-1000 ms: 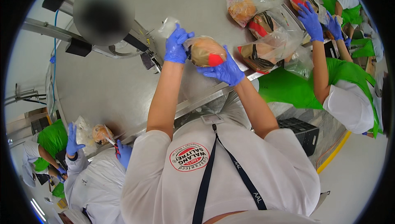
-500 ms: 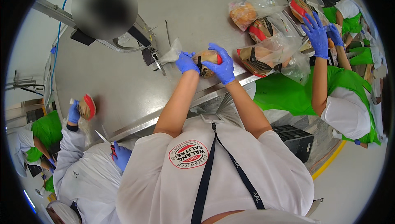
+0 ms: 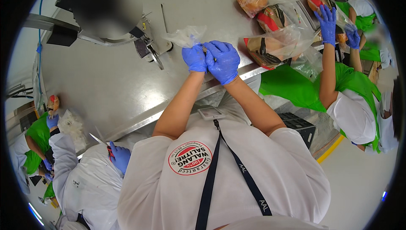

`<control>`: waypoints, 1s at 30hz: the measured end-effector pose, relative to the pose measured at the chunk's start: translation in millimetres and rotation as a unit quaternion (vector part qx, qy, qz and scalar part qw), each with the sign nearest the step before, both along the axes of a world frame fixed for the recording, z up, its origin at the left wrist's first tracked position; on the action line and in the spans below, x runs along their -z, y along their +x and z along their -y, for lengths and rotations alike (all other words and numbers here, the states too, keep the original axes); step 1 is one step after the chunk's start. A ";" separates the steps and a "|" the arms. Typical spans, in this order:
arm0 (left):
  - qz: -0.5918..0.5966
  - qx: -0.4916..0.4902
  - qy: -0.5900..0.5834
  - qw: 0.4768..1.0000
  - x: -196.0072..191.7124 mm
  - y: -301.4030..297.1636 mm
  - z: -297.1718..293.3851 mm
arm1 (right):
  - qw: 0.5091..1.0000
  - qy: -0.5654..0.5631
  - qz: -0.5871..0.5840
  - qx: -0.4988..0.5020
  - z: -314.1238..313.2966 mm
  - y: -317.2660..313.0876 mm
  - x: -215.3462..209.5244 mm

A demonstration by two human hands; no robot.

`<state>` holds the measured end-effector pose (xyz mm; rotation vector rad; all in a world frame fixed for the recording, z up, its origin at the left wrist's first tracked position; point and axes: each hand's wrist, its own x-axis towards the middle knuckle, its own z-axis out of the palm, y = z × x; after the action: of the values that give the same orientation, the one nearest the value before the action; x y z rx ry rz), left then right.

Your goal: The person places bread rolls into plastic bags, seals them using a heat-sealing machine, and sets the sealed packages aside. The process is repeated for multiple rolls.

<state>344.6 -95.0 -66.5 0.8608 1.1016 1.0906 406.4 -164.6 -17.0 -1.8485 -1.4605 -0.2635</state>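
Observation:
My left hand point(image 3: 194, 58), in a blue glove, is closed on the gathered neck of a clear plastic bag point(image 3: 186, 37), whose loose end spreads out above it. Pressed against it is my right hand point(image 3: 223, 62), also gloved, with its fingers curled over the bagged food piece. The piece is almost wholly hidden; only a small brownish bit shows between the hands. Both hands are over the front edge of the steel table point(image 3: 114, 78). Just left of the bag's end stands a metal bench device point(image 3: 148, 49) with a curved lever.
Several bagged food pieces point(image 3: 263, 48) with red and black print lie to the right. Beside them, a green-aproned co-worker's gloved hands point(image 3: 327, 25) handle another. At left, a white-coated co-worker holds scissors point(image 3: 99, 139) and a bagged piece point(image 3: 53, 103). A blurred round part point(image 3: 108, 8) hangs upper left.
My right hand has moved in against the left and covers the bagged piece, which was visible before. The bag's loose end has spread upward. The left co-worker's bagged piece has moved farther left.

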 end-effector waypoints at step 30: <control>0.485 0.185 -0.185 0.834 -92.3 -16.5 -75.3 | 0.534 0.052 -0.795 -0.283 35.6 30.0 -21.7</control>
<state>328.1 -19.7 25.9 0.1116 0.2340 0.7694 436.4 -200.2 4.7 -0.6337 -0.4518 1.3175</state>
